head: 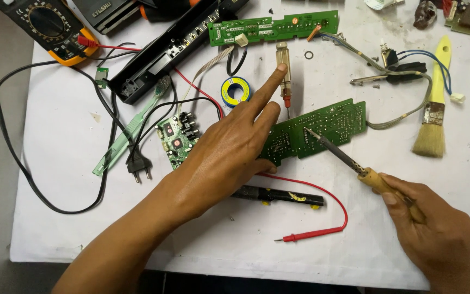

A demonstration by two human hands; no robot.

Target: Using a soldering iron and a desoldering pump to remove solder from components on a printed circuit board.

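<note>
The right hand [431, 228] grips a wooden-handled soldering iron [344, 155], its tip touching the green circuit board [322, 128] on the desk [235, 245]. The left hand [229, 147], open with forefinger extended, presses that board's left end, near a solder spool [235, 90].

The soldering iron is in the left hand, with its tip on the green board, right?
Not quite. The head view shows the right hand holding the soldering iron, its tip on the green board. The left hand steadies that board.
</note>
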